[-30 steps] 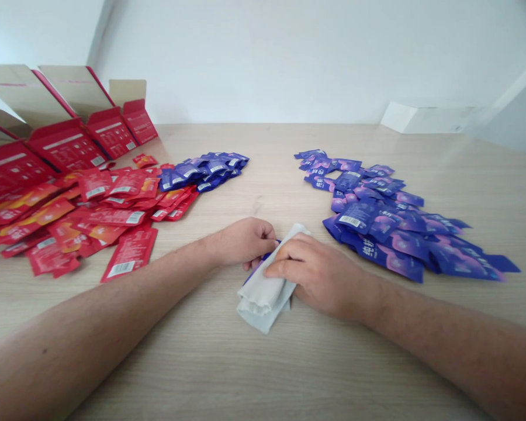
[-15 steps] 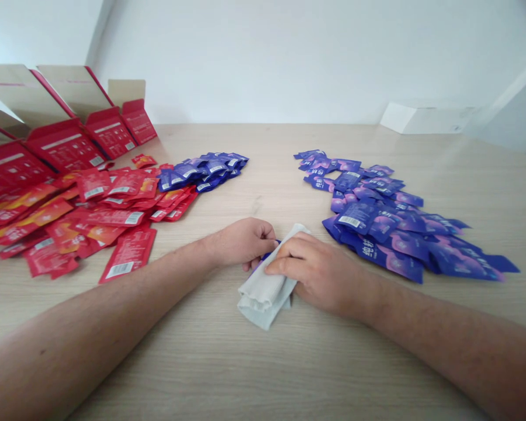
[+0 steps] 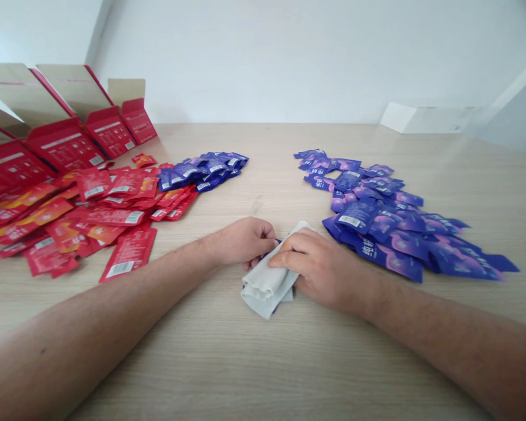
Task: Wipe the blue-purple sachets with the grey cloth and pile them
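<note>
My left hand (image 3: pixel 249 241) is closed, its thumb and fingers pinching the edge of a purple sachet (image 3: pixel 279 241). Over most of that sachet lies a folded white cloth (image 3: pixel 263 279), so only thin purple edges show. My right hand (image 3: pixel 322 268) grips the cloth from the right and presses it against the sachet, close to the table. Right of this hand, purple sachets (image 3: pixel 394 242) spread in a loose pile. Beyond my left hand sits a smaller heap of purple sachets (image 3: pixel 206 171), partly against a pile of red sachets (image 3: pixel 109 216).
Several open red cardboard boxes (image 3: pixel 63 143) stand in a row at the left, flaps raised. Toward the back right, a white box (image 3: pixel 425 118) rests on the wooden table (image 3: pixel 263 374) near the wall (image 3: pixel 280 64).
My right hand and the cloth have shifted slightly away from me and to the right along the sachet. My left hand has stayed in place, still pinching its edge.
</note>
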Motion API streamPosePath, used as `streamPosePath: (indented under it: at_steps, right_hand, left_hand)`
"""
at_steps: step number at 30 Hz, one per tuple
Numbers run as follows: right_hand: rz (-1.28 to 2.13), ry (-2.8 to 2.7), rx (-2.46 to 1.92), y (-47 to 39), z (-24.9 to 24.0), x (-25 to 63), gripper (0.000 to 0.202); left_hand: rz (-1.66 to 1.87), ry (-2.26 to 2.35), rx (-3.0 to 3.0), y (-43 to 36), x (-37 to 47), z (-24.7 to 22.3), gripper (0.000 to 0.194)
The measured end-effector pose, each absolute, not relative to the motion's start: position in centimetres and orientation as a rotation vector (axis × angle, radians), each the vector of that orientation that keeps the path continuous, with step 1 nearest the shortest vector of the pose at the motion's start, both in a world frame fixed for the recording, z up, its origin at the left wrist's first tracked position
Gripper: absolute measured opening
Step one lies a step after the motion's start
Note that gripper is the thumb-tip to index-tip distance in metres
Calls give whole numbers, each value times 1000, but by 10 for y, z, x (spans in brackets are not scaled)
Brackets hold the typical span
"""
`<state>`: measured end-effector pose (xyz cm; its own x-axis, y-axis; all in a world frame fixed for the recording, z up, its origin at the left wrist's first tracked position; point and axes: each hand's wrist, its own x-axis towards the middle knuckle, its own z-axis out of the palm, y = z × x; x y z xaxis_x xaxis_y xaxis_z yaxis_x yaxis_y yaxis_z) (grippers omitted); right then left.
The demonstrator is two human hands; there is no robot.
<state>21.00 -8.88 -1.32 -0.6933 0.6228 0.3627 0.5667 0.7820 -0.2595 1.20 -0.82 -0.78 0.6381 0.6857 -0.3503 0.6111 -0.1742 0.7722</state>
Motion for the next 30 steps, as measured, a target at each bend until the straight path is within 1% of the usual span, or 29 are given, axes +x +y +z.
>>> streamPosePath:
  at_steps: [4,9,12,30]
  right_hand:
    - [175,-2573,-858,-90,-12,209,31]
    - [179,-2551,-927,-90,-12,209,29]
    - [178,-2580,-874,-91,-13,209,30]
    - [169,-2537,-878,-90,-14,207,28]
  left_hand:
    - [85,1012,1869,-8,12,-8,13]
    - [106,1036,1866,-8,12,-8,14]
    - [90,1012,1865,-8,12,-8,14]
    - [98,1030,1853,-8,12,-8,13]
